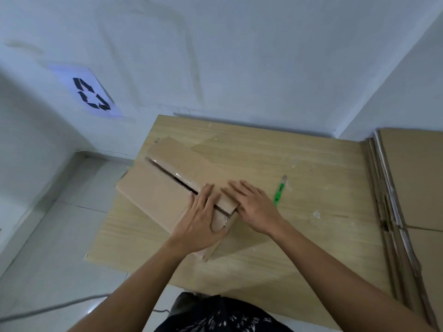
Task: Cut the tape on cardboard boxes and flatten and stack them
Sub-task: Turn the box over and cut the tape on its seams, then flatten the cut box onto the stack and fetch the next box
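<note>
On the worktop, one wide wooden board, the job looks to be in its middle stretch. Along its right edge sits one stack of flattened cardboard, several sheets deep, too tightly layered to count, so a good share of the work is already done.

One box is left in view. It lies at the left front of the worktop, angled, with its far corner hanging over the left edge. A dark slit runs the length of its top seam and the flaps stand parted, so I judge the tape there is cut. It shows a side face at the near end, so it isn't fully flat yet. Flattening and stacking are what's left.

Two hands are on it. The left hand lies flat on the near end, fingers straight and reaching to the slit, thumb lying across the end face. It presses and grips nothing. The right hand lies spread on the right flap just beside it, fingers straight, pressing down too.

One knife, green, lies on the worktop just right of the right hand, untouched, no hand on it.
</note>
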Tool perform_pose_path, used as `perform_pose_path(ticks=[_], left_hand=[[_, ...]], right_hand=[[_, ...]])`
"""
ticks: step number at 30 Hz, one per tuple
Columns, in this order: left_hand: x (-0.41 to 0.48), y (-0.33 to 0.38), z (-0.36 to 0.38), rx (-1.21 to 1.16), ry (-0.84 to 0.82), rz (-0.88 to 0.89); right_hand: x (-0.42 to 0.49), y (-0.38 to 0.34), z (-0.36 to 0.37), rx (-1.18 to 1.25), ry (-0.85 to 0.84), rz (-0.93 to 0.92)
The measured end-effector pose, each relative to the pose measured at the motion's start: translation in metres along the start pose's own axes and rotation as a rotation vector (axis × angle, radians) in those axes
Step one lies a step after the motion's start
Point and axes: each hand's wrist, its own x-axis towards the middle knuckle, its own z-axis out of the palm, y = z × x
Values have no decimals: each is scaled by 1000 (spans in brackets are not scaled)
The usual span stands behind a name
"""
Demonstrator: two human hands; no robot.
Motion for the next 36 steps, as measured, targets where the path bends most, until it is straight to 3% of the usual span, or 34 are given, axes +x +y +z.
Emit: perform_pose_path(ticks=[3,7,10,12,14,16,18,21,24,27,29,33,35,36], left_hand=[[0,-13,-13,16,55,55],[-11,-41,-17,44,9,-117],[-24,-67,-15,-5,-69,-228],[-25,-73,-15,-7,-109,-210],[-24,-80,-18,-18,-114,-171],[-25,-89,-20,-23,-89,-113],[-26,-98,-21,-76,-7,-26],[-24,-109,-28,-292,116,55],[-24,-122,-47,-503,242,118],[-31,-143,-63,-626,438,105],[-39,-162,-61,-722,569,-108],[-52,-190,-47,-869,718,-965],[-52,-197,-55,-798,685,-1112],[-50,-202,-59,-699,640,-1032]], right_hand=[[3,-15,3,231,225,120],[21,-29,-5,953,646,768],[21,-24,10,1286,774,996],[13,-30,15,1225,770,1149],[7,-41,14,951,789,1226],[6,-52,6,430,726,1051],[12,-65,-3,37,532,748],[31,-97,0,-44,168,517],[41,-111,22,-8,-20,570],[45,-109,37,13,-68,652],[47,-108,38,29,-61,679],[49,-108,41,44,-50,684],[49,-109,42,34,-51,685],[49,-109,42,29,-52,683]])
